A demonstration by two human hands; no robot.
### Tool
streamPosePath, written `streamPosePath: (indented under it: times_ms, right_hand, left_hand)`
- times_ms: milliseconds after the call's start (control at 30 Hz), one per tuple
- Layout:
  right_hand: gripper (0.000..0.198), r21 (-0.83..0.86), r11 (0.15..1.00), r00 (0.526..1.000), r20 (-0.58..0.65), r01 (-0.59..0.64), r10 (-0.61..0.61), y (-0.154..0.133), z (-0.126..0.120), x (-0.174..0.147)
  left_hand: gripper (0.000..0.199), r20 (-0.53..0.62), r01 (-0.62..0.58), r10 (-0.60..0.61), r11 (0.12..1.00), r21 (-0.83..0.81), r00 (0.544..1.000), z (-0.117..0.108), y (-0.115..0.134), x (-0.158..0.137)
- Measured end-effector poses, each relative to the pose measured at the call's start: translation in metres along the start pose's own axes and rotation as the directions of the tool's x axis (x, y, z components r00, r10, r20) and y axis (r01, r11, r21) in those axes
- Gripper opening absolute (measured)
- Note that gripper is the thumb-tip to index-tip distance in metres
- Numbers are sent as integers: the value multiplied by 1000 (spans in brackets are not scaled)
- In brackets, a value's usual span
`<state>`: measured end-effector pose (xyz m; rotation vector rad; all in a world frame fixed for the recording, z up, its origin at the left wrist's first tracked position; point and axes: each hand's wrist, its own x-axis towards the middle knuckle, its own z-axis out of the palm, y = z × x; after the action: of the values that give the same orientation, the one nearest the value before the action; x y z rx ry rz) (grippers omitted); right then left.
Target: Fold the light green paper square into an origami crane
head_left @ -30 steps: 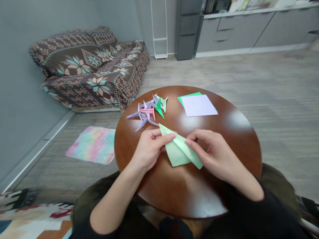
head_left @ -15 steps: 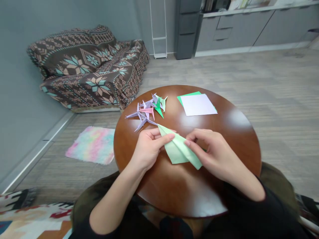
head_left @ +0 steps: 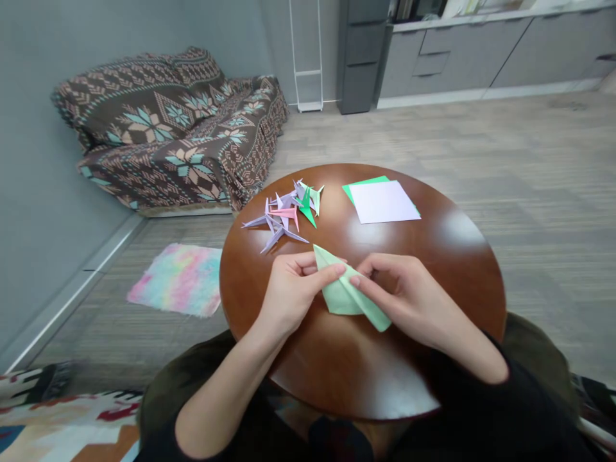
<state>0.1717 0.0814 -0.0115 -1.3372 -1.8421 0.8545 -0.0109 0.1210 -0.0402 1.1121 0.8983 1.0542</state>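
Observation:
A light green sheet of origami paper (head_left: 344, 297), partly folded with one pointed end, is held above the table between my two hands. My left hand (head_left: 301, 282) pinches its upper left part, thumb on top and fingers behind. Close by, my right hand (head_left: 397, 289) grips the right-hand folded edge between thumb and fingers. The fingertips behind the paper are hidden. Beyond my left hand lies a cluster of folded paper pieces, among them a purple one (head_left: 283, 236), a pink one (head_left: 285, 212) and a dark green one (head_left: 307, 208).
The round brown wooden table (head_left: 351, 378) stands before me. At its far side lie square paper sheets (head_left: 385, 202), pale lilac over green. A patterned covered sofa (head_left: 192, 135) and a fluffy pastel rug (head_left: 178, 279) are to the left. Grey cabinets (head_left: 462, 61) line the back.
The green paper has shifted slightly right, and its pointed tip has moved away from the purple folded piece. My left hand has moved right, nearer my right hand. Both hands keep their hold.

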Motion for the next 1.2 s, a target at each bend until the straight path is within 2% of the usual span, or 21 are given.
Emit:
streamPosePath:
  times_ms: [100, 333, 600, 900, 1100, 1133, 1200]
  right_hand:
    - [25, 38, 999, 1000, 10, 9, -9, 2, 0, 0]
    - [25, 22, 1000, 998, 61, 1, -3, 0, -3, -1]
    - [25, 45, 997, 997, 53, -58, 55, 1, -3, -1]
    - [24, 4, 1000, 997, 71, 1, -1, 0, -4, -1]
    - [24, 15, 1000, 998, 68, -9, 7, 1, -3, 0]
    - [25, 23, 1000, 998, 57, -17, 15, 2, -3, 0]
    - [25, 43, 999, 999, 37, -32, 30, 2, -2, 0]
  left_hand:
    - [12, 0, 14, -14, 999, -38, 1000, -1, 4, 1]
    - [10, -86, 32, -46, 986, -161, 995, -13, 17, 10]
    - [13, -16, 72, -77, 978, -195, 997, -11, 14, 7]
    - [7, -95, 5, -28, 972, -234, 995, -6, 15, 7]
    - [9, -237, -63, -6, 957, -284, 972, -18, 20, 14]
    - [10, -236, -72, 3, 955, -286, 972, -20, 21, 14]
    - [17, -118, -24, -4, 971, -237, 993, -20, 22, 13]
